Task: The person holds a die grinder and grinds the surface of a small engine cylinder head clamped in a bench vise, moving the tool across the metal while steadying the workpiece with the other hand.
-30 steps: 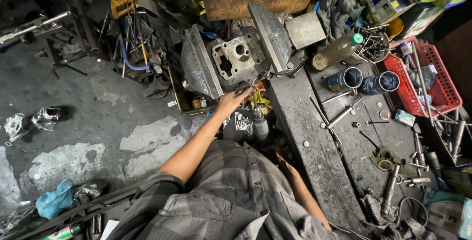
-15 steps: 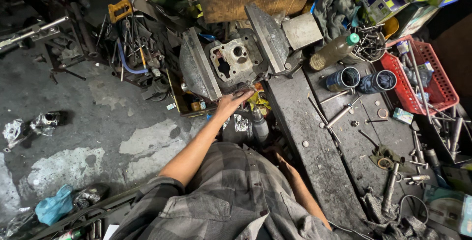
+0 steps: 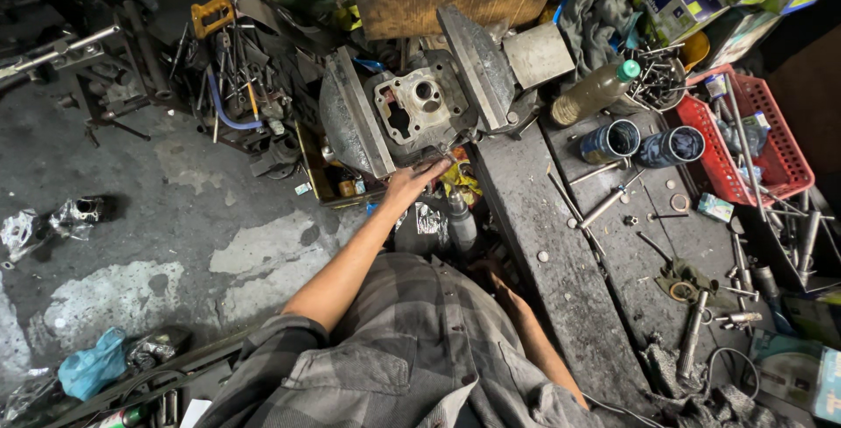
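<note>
Overhead view of a workshop bench (image 3: pixel 561 244). The left hand (image 3: pixel 412 184) reaches forward with the arm extended; its fingers (image 3: pixel 435 168) lie loosely extended, not clenched, the tips touching the lower edge of the engine block (image 3: pixel 419 108). The block sits just beyond the fingertips, clamped between the two broad steel plates of a vise (image 3: pixel 350 126), its machined face with bore and ports turned upward. The right hand is hidden below the bench edge, near the person's body; only the forearm (image 3: pixel 530 332) shows, so its grip cannot be told.

To the right of the fingers, well apart, stand a bottle (image 3: pixel 594 93) with a green cap, lying tilted, and two dark cylinders (image 3: pixel 644 143) side by side. Farther right is a red basket (image 3: pixel 745 143) holding long metal parts. Loose bolts and rods (image 3: pixel 604 205) lie scattered on the bench. To the left of the fingers, a heap of hand tools (image 3: pixel 232 86) rests on the stained concrete floor (image 3: pixel 175 244).
</note>
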Demonstrator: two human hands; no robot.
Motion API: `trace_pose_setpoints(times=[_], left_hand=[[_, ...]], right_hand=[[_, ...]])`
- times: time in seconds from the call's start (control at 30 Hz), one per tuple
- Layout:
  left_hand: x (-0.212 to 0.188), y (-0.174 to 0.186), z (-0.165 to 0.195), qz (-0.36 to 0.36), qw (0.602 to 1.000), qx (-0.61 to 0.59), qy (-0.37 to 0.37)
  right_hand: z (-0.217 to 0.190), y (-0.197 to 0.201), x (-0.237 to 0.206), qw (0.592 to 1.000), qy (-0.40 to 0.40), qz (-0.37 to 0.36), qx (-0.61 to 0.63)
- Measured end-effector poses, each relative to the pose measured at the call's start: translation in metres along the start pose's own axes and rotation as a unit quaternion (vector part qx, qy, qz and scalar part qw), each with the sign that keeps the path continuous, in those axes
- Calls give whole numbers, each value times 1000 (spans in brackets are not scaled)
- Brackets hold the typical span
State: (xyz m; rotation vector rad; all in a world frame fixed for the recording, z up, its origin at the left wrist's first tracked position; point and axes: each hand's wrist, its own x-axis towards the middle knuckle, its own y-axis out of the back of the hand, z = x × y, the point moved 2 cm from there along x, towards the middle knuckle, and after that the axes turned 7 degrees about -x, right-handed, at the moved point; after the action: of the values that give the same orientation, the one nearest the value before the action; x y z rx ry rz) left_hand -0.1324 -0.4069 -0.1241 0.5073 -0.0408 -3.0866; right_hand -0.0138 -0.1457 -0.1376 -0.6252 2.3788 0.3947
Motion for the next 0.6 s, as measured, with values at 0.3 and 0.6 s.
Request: trace_pose_setpoints(times=[0.3,0.6], left_hand=[[-5,7,10,7,996,-63,63],[-3,9,9,25,988,42,147]], right_hand=[[6,2,3,1000,-4,2,1],[13,4,5,1000,4,4,-1]])
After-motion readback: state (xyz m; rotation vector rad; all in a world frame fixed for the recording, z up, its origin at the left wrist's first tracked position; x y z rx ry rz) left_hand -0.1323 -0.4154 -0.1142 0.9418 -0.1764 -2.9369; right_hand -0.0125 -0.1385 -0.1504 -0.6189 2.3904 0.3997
